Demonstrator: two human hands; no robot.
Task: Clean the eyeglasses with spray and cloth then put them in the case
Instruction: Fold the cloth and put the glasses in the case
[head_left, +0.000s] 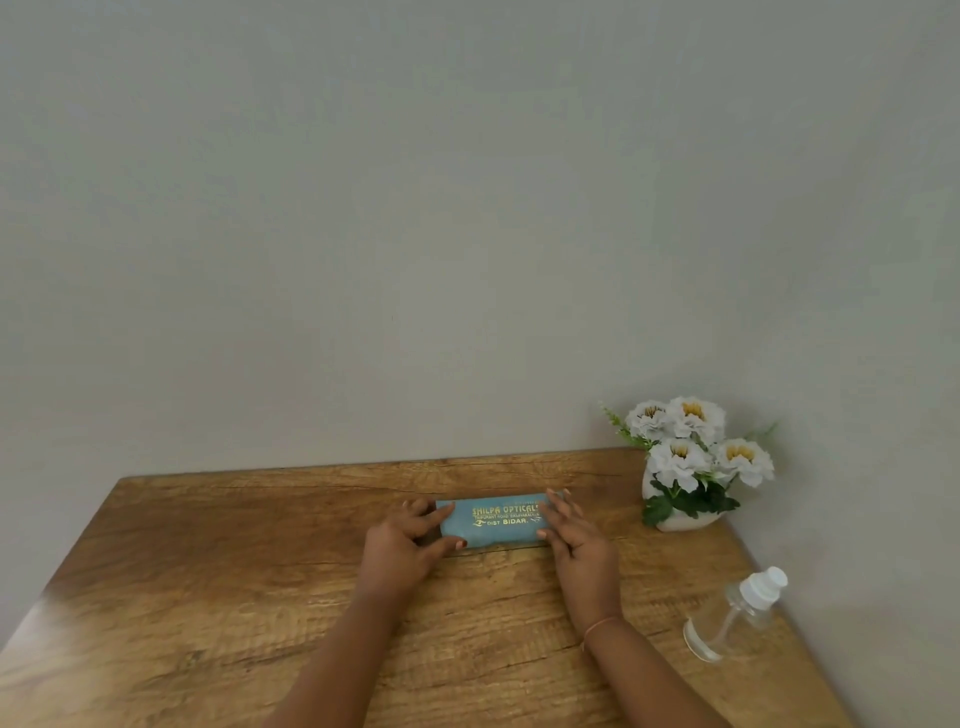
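Observation:
A light blue eyeglass case (493, 522) with gold lettering lies closed on the wooden table (208, 597), near its far edge. My left hand (410, 540) grips the case's left end, fingers over the top and thumb along the front. My right hand (574, 530) holds the right end, fingers spread over it and thumb at the front edge. A clear spray bottle (735, 616) with a white nozzle stands at the right, near the table's edge. Neither the eyeglasses nor a cloth are in view.
A white pot of white flowers (685, 462) stands at the table's back right corner, against the plain grey wall. The table's right edge runs just past the bottle.

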